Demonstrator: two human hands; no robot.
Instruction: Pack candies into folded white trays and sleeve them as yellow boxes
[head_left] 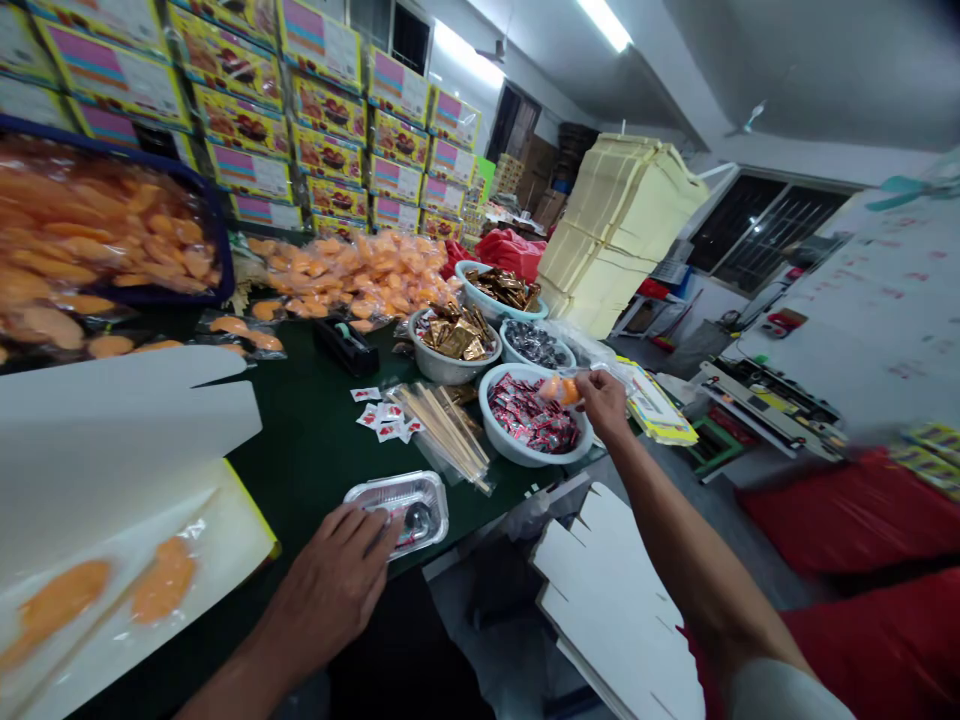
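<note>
Our fingers (583, 384) on the right hand (606, 405) are pinched together on a small orange packet (566, 391), lifting it just above the bowl of red sachets (517, 452). Our left hand (330, 590) lies at the near corner of a foil tray (424, 490) on the green surface (300, 470). Its fingers (379, 528) are spread over the tray's edge, and we cannot tell whether they grip it or only rest there.

The tray looks partly filled: a red sachet and something dark and round show inside, though glare hides the details. Nothing orange appears to be in it yet, and no lid is on it as far as we can see.

Plenty of supplies are left around us. Bowls hold gold packets (457, 340) and dark sachets (536, 345), and the red sachets reach almost to the bowl's rim. Wooden chopsticks (442, 435) lie in a plastic bag beside a scatter of small white packets (379, 418). Orange packets are heaped in a pile (352, 275) behind a tape dispenser (345, 345), with more in a blue-rimmed crate (97, 225). On our left, a white card sheet (112, 470) carries two orange pieces in plastic.
</note>
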